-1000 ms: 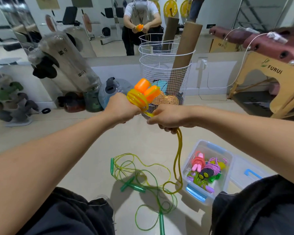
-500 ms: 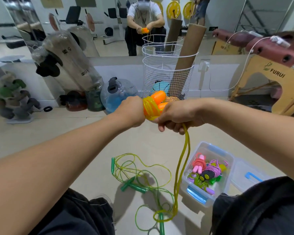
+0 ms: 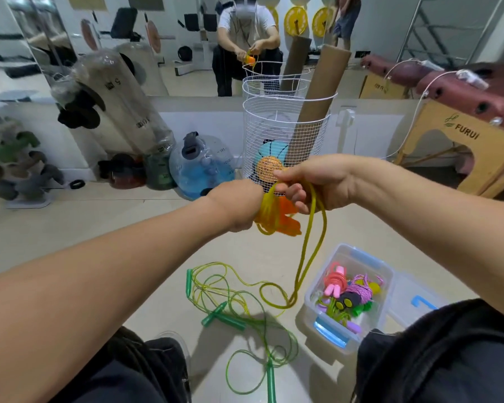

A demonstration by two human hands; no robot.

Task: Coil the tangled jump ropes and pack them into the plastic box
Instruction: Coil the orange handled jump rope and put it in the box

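Across the pale floor (image 3: 146, 228) of a gym room, a mirror (image 3: 186, 39) runs along the far wall and reflects the seated person; at the right stands a wooden bench (image 3: 460, 144) marked FURUI with dark red padding; at the left lean clear bagged weights (image 3: 122, 112), with a blue water weight (image 3: 201, 167) beside them; behind the hands rises a white wire basket (image 3: 285, 126) holding cardboard tubes (image 3: 317, 94) and balls; on the floor between the knees sprawls a loose green jump rope (image 3: 245, 312) with green handles, still tangled; just right of it sits the clear plastic box (image 3: 384, 286), lid off, with coiled pink, purple and green ropes already inside; its lid (image 3: 419, 301) with a blue clip lies touching the box on the right. Above the floor, both forearms meet at centre; the left hand (image 3: 236, 205) has its fingers curled round a bundle of yellow jump rope (image 3: 269, 213) and its orange handles (image 3: 288, 216), gripping the coil tightly; the right hand (image 3: 317, 184) pinches a strand of the same rope with curled fingers just beside the coil; from the right hand a doubled loop of yellow cord hangs down, its low end reaching near the floor beside the box.
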